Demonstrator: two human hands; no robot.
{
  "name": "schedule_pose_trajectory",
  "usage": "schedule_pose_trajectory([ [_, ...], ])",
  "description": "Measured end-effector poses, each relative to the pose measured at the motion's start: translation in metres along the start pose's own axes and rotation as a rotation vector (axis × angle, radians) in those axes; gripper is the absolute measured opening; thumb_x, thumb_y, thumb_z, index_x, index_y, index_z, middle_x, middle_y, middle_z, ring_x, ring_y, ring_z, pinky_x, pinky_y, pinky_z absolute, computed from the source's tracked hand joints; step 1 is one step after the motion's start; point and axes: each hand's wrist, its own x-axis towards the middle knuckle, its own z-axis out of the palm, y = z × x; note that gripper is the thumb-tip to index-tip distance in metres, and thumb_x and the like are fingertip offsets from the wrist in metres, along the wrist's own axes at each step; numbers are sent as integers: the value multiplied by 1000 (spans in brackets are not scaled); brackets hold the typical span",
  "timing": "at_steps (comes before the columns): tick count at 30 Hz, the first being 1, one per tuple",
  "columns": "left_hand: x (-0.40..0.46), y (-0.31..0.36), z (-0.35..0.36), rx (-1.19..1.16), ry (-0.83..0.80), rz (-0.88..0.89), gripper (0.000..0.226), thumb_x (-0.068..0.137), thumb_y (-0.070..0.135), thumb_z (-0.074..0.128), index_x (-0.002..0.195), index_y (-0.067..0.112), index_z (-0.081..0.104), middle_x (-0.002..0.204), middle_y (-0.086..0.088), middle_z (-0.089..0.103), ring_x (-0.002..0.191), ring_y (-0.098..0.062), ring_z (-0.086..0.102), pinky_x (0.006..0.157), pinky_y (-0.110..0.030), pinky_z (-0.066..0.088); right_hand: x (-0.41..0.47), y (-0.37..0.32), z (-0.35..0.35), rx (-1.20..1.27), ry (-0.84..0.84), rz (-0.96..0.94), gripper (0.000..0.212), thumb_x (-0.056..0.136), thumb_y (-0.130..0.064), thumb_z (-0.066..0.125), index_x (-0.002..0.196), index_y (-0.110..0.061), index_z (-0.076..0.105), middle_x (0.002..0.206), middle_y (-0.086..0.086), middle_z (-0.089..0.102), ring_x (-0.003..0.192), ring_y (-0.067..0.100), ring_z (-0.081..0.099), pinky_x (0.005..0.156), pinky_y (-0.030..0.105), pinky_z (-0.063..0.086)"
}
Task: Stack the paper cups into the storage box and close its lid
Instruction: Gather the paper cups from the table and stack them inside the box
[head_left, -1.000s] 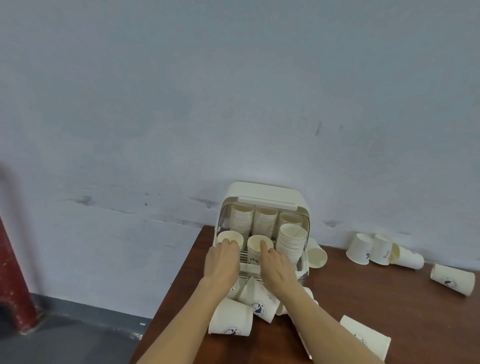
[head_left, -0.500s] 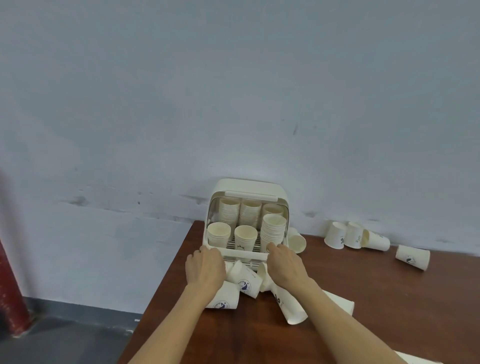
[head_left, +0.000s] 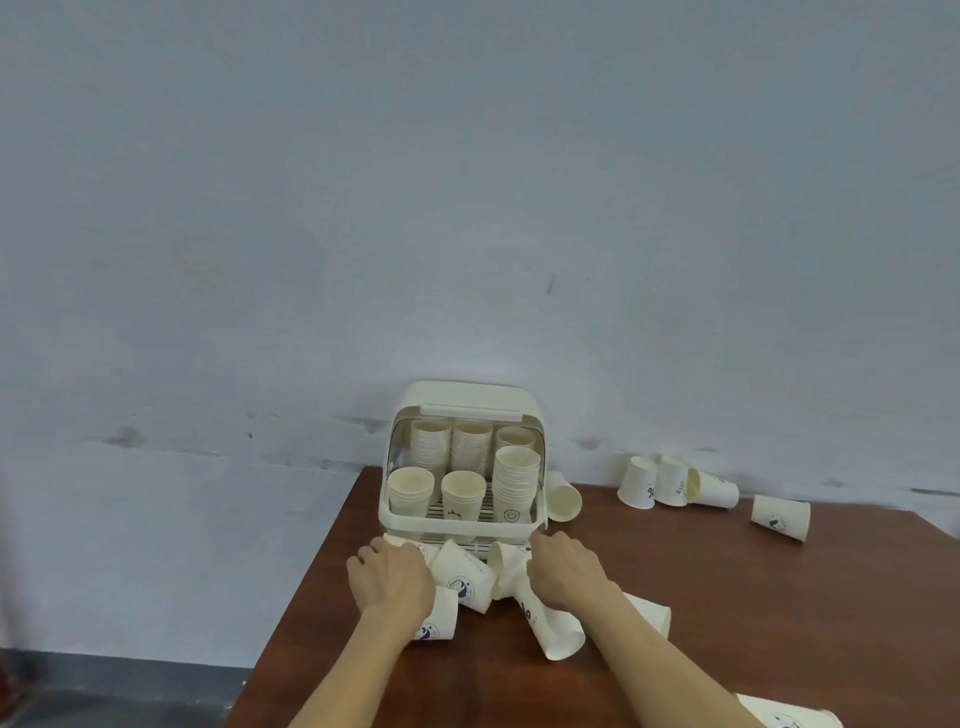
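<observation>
The white storage box (head_left: 461, 525) stands at the table's back left corner with its lid (head_left: 467, 399) swung up. Inside it are several stacks of paper cups (head_left: 516, 480), tall at the back and right, short at the front left. Several loose paper cups (head_left: 464, 574) lie on their sides just in front of the box. My left hand (head_left: 390, 576) curls down over one lying cup (head_left: 439, 621). My right hand (head_left: 565, 571) curls over another lying cup (head_left: 550, 626). The fingertips of both hands are hidden.
The brown table (head_left: 727, 597) meets a pale wall. One cup (head_left: 563, 499) lies beside the box's right wall. More cups (head_left: 675, 483) lie by the wall at the right, one (head_left: 781, 517) further right. Another cup (head_left: 789, 716) shows at the bottom edge. The table's left edge is close to my left hand.
Both hands have drawn back out of the box, leaving two short stacks at its front, and come down onto the loose cups lying in front of it.
</observation>
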Motion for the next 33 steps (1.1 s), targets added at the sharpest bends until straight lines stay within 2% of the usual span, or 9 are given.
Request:
schedule_pose_trajectory([
  [6,-5,1,1,-30,-29,3,32,92,25,43,122,22,55,128,-7,49,116,-23,47,95,-32,36,-3,4,3,-14,-62,24,29,96,-16,40,123,-11,49,121,10,54,108,28,55,81,35,43],
  [13,-7,12,-16,-97,22,40,34,88,26,53,121,17,54,129,-9,48,116,-24,47,96,-32,36,-6,7,2,-20,-84,38,29,96,-16,40,122,-10,51,122,11,54,110,29,55,83,37,45],
  [22,-12,22,-31,-74,82,149,28,88,24,54,115,18,58,130,-9,48,119,-24,45,98,-33,35,-12,9,-6,-27,-120,29,25,94,-12,43,116,-6,52,119,12,53,107,30,56,74,33,40],
  [27,-14,26,-36,-60,119,175,26,89,21,53,113,17,59,128,-8,49,117,-23,46,97,-32,34,-17,11,-20,-2,-152,25,22,90,-9,45,110,-7,53,108,10,54,93,26,55,71,32,42],
  [31,-13,29,-39,-75,152,188,26,88,16,51,113,17,59,123,-7,52,115,-24,49,97,-33,36,-16,9,-32,35,-147,15,6,86,-9,44,88,-11,49,91,6,51,79,23,50,65,33,41],
  [33,-11,30,-41,-83,168,191,27,88,15,50,113,16,60,123,-7,53,115,-24,49,97,-33,36,-13,8,-36,59,-132,9,12,86,-9,43,90,-11,54,93,5,55,79,23,52,64,32,43],
])
